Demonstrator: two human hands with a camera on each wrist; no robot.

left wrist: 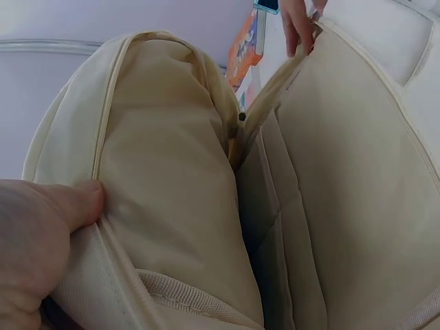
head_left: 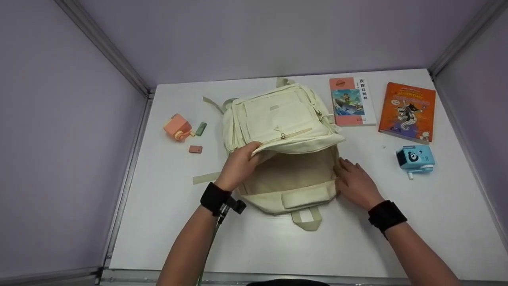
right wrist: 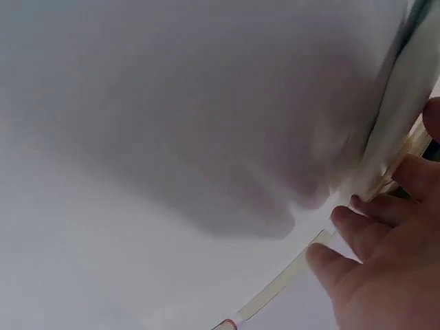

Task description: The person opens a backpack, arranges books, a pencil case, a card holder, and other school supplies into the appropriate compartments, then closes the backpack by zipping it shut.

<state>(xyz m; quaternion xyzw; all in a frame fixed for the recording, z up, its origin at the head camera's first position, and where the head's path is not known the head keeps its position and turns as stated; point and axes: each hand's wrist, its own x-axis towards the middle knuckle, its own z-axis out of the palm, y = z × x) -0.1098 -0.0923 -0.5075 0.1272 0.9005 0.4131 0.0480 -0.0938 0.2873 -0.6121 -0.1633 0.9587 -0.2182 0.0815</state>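
A cream backpack (head_left: 283, 115) lies on the white table, its main compartment (head_left: 293, 171) unzipped and gaping toward me. My left hand (head_left: 240, 165) grips the edge of the lifted front panel. In the left wrist view its thumb (left wrist: 82, 203) presses on the zipper edge, and the beige lining (left wrist: 168, 144) shows inside. At the right side of the opening, my right hand (head_left: 355, 182) pinches the bag's edge. Its other fingers (right wrist: 361, 230) are spread along the outside, close over the table. Part of the right thumb is cut off in the right wrist view.
Right of the bag lie a pink-and-white book (head_left: 351, 103), an orange book (head_left: 407, 112) and a blue crank pencil sharpener (head_left: 416, 159). To its left are an orange-pink crank sharpener (head_left: 178, 127), a green eraser (head_left: 201, 129) and a reddish eraser (head_left: 195, 149). Panels (head_left: 258, 39) wall the table.
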